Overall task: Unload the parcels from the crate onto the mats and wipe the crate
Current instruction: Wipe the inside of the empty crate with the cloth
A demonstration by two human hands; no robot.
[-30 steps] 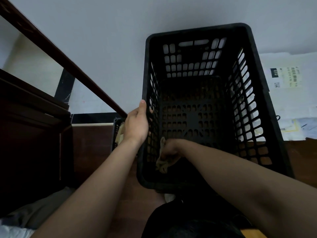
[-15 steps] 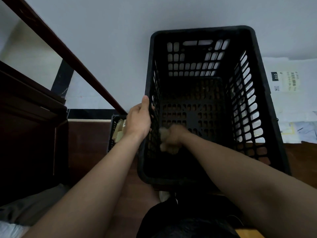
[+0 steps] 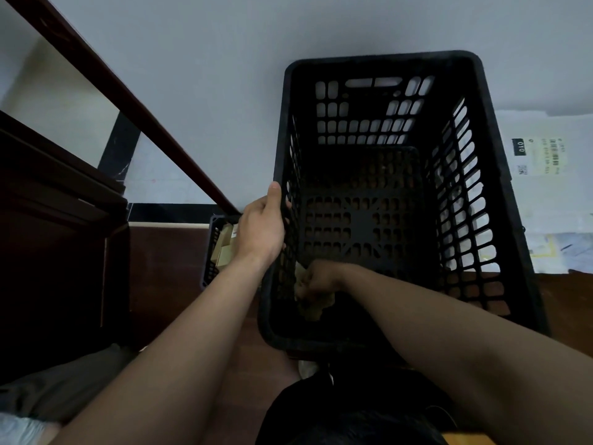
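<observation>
One cloth, half hidden under right hand inside dark crate.

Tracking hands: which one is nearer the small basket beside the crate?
Left. The left hand grips the crate rim beside the small basket; the right hand holds a cloth inside the crate.

The room is dim. A dark wooden rail slants beside a dark cabinet. The floor is brown.
</observation>
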